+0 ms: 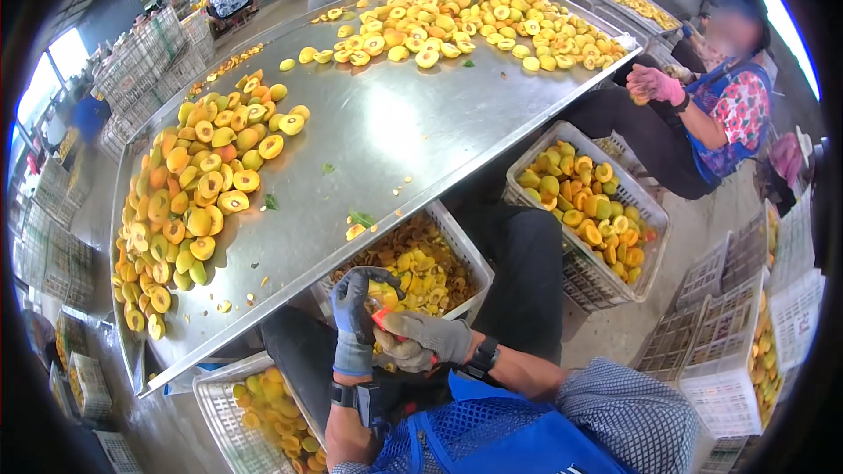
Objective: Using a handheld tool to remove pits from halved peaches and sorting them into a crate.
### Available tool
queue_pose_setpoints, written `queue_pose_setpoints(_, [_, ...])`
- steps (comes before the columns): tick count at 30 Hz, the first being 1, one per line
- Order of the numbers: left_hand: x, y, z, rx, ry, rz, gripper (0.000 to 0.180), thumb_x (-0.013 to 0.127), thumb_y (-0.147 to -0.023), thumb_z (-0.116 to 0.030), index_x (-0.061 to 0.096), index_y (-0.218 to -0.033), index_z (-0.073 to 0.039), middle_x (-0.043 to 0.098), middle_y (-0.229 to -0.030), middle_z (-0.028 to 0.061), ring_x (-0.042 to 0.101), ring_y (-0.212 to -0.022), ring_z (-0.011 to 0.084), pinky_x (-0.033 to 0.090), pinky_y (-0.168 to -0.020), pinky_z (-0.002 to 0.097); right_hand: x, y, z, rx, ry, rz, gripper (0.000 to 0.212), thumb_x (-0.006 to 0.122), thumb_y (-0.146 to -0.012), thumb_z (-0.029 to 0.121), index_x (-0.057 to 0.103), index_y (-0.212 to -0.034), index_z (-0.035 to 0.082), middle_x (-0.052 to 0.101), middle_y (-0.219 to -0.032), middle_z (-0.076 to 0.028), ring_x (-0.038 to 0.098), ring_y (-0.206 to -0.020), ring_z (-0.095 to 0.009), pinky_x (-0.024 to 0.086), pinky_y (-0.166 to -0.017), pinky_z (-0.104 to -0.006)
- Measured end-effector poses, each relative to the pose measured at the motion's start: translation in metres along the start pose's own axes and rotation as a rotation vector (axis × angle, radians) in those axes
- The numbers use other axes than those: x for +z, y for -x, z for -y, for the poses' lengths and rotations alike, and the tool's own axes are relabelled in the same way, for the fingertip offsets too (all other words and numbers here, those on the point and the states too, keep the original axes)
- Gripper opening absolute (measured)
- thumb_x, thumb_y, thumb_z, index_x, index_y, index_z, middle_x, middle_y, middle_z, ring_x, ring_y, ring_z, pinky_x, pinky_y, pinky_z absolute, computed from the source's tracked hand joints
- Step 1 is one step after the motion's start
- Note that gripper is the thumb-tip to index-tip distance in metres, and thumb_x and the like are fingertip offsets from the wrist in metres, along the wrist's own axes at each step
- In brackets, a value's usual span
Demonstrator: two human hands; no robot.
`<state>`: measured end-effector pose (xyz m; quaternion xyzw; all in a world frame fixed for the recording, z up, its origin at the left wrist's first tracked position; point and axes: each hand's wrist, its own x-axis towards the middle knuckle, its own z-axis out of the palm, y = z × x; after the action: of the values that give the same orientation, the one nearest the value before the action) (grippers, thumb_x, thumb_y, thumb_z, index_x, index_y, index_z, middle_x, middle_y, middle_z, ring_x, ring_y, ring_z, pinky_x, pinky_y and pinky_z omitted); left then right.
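Note:
My left hand point(354, 316), in a grey-blue glove, is closed around a yellow peach half point(384, 290), mostly covered by the fingers. Close beside it, my right hand point(428, 337) in a grey glove grips a small red-handled tool point(381, 316). The tool's working end meets the fruit and is too small to make out. Both hands are over my lap, at the near side of a white crate point(479, 276) with yellow fruit pieces and brown pits or scraps. Halved peaches point(206, 184) lie heaped on the metal table point(351, 184) ahead.
A second peach pile point(465, 22) covers the table's far side. Crates of peach halves stand at right point(571, 276) and lower left point(215, 404). Stacked crates point(716, 360) rise at far right. A co-worker in pink gloves point(654, 83) sits at right, holding fruit.

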<state>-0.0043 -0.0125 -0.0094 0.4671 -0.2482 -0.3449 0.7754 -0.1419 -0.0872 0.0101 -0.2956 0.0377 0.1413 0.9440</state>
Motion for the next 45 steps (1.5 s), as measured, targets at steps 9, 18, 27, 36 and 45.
queue_pose_setpoints(9, [0.018, 0.009, 0.005, 0.015, -0.155, -0.507, 0.045, 0.048, -0.099, -0.037, 0.066, -0.086, 0.002, 0.069, -0.081, 0.0102, 0.063, -0.069, 0.0165, 0.05, -0.064, 0.0276, 0.003, 0.006, 0.005, 0.032, 0.307, -0.192, 0.04, 0.046, -0.097, 0.047, 0.054, -0.078, 0.012, 0.04, -0.055, 0.006, 0.034, -0.04, -0.005, 0.026, -0.038, -0.022])
queue_pose_setpoints(18, [-0.036, 0.029, -0.052, 0.112, 0.102, -0.515, 0.041, 0.048, -0.099, -0.035, 0.064, -0.091, 0.002, 0.066, -0.083, 0.0096, 0.063, -0.071, 0.0188, 0.053, -0.065, 0.0312, -0.009, 0.017, 0.029, 0.034, 0.531, -0.33, 0.031, 0.052, -0.096, 0.036, 0.056, -0.091, 0.005, 0.047, -0.059, 0.002, 0.043, -0.045, -0.007, 0.033, -0.04, -0.0223])
queue_pose_setpoints(27, [-0.144, 0.14, -0.163, -0.053, -1.8, -0.584, 0.024, 0.066, -0.086, -0.027, 0.068, -0.093, -0.004, 0.065, -0.088, 0.0155, 0.064, -0.08, 0.0297, 0.049, -0.073, 0.0376, -0.065, -0.016, 0.003, 0.169, 0.671, -0.502, 0.033, 0.051, -0.094, 0.034, 0.054, -0.084, 0.003, 0.046, -0.054, -0.001, 0.042, -0.037, -0.01, 0.032, -0.035, -0.0266])
queue_pose_setpoints(36, [-0.239, -0.063, -0.155, 0.278, -1.986, -0.68, 0.051, 0.06, -0.087, -0.042, 0.06, -0.117, -0.002, 0.064, -0.11, 0.0198, 0.059, -0.103, 0.0347, 0.046, -0.089, 0.0421, -0.103, -0.004, -0.017, 0.345, 0.891, -0.694, 0.038, 0.051, -0.095, 0.035, 0.06, -0.098, -0.002, 0.061, -0.069, -0.012, 0.062, -0.059, -0.025, 0.049, -0.053, -0.0362])
queue_pose_setpoints(45, [-0.347, -0.095, -0.116, 0.064, -1.891, -0.647, 0.08, 0.072, -0.075, -0.021, 0.034, -0.141, 0.001, 0.049, -0.134, 0.0229, 0.048, -0.122, 0.0381, 0.037, -0.105, 0.0366, -0.075, -0.008, -0.01, 0.22, 0.874, -0.686, 0.047, 0.051, -0.09, 0.051, 0.057, -0.077, 0.007, 0.053, -0.059, -0.005, 0.051, -0.05, -0.017, 0.04, -0.047, -0.0326])
